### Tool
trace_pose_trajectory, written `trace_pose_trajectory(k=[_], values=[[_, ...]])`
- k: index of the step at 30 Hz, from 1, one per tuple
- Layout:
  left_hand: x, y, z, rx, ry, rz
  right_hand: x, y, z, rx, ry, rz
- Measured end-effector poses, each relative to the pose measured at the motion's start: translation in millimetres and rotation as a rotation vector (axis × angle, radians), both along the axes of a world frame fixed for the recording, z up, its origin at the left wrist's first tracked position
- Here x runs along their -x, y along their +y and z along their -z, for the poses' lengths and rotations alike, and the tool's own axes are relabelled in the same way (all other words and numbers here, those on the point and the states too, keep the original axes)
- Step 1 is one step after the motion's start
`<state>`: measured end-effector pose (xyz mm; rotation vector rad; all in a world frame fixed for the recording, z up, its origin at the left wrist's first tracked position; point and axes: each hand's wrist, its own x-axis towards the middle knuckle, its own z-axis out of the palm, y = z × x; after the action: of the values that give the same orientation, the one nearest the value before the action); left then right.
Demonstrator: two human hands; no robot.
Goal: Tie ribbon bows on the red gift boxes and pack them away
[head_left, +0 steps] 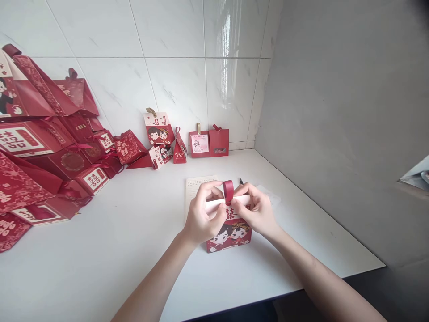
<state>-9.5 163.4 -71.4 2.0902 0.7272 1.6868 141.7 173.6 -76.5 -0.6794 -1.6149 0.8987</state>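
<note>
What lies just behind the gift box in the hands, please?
Behind the gift box lie a notepad, part of a pen and some pale paper. The left hand, right hand and box hide the rest.

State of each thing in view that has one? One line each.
Gift box: upright, gripped at the top edge; fastened or not, can't tell
Ribbon: looped, standing above the top edge
Left hand: pinching the gift box
Right hand: pinching the gift box
Notepad: flat, written on, partly covered
Pen: mostly hidden
Windowed red box: upright
Box pile: stacked
</note>
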Motion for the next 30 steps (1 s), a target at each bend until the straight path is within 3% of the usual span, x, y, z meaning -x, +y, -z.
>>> trace_pose_trajectory(k=[17, 30], values=[[-0.6, -1.7, 1.1, 0.094, -0.023, -0.016, -2.0, 0.2, 1.2, 0.071, 0.041, -0.063], [-0.5, -1.9, -1.6, 0.110, -0.040, 0.001, -1.8, 1.8, 3.1, 0.008, 0.101, -0.049]])
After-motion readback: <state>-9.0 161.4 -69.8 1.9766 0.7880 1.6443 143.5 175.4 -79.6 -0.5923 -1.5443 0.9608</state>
